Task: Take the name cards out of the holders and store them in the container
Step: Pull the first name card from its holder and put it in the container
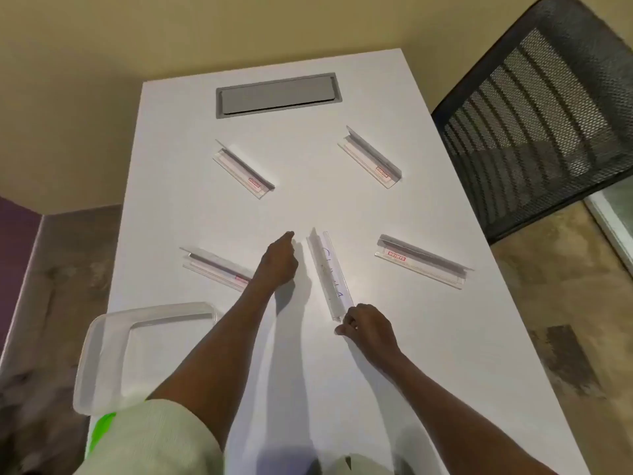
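Pale cream knit sleeves (pixel 154 437) pushed up; forearms, hands bare.

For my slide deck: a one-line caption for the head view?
Right hand pinches the centre card holder; left hand reaches past, container waiting.

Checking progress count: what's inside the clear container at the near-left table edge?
Nothing visible inside the clear container: its see-through bottom shows no name cards. The left forearm and sleeve cover its near right corner, so that part cannot be checked.
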Demonstrator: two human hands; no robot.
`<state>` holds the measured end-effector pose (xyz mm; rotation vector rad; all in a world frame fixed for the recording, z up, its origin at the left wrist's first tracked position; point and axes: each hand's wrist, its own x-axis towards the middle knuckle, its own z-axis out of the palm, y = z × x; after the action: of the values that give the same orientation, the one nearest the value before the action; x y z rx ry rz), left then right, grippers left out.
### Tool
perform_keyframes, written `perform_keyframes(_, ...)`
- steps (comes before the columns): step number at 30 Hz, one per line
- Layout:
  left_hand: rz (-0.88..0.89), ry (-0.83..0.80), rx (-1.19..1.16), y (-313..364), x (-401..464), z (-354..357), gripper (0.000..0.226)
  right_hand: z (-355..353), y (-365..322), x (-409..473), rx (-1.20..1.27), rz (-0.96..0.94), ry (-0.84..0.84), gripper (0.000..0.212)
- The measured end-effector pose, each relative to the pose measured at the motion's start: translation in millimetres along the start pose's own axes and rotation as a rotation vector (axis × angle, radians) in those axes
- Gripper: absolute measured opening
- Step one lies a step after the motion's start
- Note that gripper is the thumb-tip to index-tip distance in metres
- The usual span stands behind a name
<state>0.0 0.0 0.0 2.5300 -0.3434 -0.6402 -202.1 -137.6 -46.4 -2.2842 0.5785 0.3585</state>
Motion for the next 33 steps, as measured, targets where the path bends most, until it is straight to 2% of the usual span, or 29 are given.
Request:
perform_keyframes(7,0.070,-0.067,-0.023,5,31,5,0.064,3,-4,8,0.078,0.070,0.066,0.030)
perform_keyframes(11,0.131,-0.069,-0.020,0,45,12,0.059,3,-7,11,0.071,0.080,0.079,0.038)
perform_keyframes(15,0.134,-0.048,-0.069,-5,50,18,0.044,7,-8,11,0.074,0.072,0.109,0.038)
perform_keyframes(19,0.162,-0.036,-0.080,-6,51,17,0.045,13,-6,9,0.081,0.045,0.149,0.044)
perform_keyframes(24,0.117,-0.043,-0.103,-6,53,11,0.046,13,-5,10,0.123,0.053,0.192,0.032)
perform_keyframes(29,0.120,0.035,-0.064,-3,47,4,0.025,2,2,11,0.207,0.083,0.242,0.021)
perform_keyframes(33,0.149,0.054,0.006,1,39,-7,0.029,-11,1,12,0.237,0.066,0.298,0.019)
